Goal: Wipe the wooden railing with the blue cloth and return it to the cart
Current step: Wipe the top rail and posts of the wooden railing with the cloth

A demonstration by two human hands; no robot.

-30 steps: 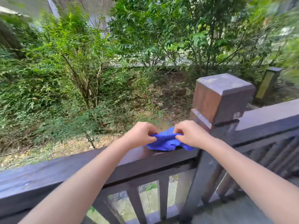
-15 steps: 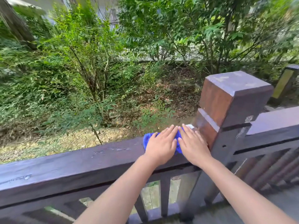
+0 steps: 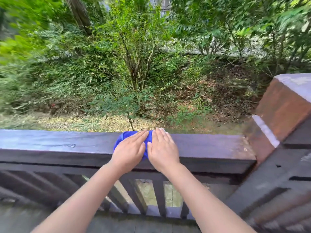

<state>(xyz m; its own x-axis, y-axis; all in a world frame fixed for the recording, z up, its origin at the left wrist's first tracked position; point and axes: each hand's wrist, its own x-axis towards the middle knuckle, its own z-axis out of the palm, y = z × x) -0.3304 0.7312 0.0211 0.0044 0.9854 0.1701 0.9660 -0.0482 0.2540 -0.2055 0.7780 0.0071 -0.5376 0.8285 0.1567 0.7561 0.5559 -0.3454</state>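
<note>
One blue cloth (image 3: 121, 138) lies under two flat hands, left hand (image 3: 128, 151) and right hand (image 3: 162, 149), on railing (image 3: 210, 145).

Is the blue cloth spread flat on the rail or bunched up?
Flat, as far as shows: the blue cloth lies pressed on the railing under both open palms, left hand and right hand.

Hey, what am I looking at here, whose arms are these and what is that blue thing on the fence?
This is one picture from a wide-angle camera worn on a person's head, looking forward and down, so the two bare arms are the wearer's own. There is no machine. The left hand and right hand lie flat, side by side, pressing a blue cloth onto the top of a dark wooden railing. Nothing is gripped; the palms simply hold the cloth down for wiping. A square wooden post stands at the right end. Beyond the rail are bushes and leaf-covered ground. No cart is in view.
</note>
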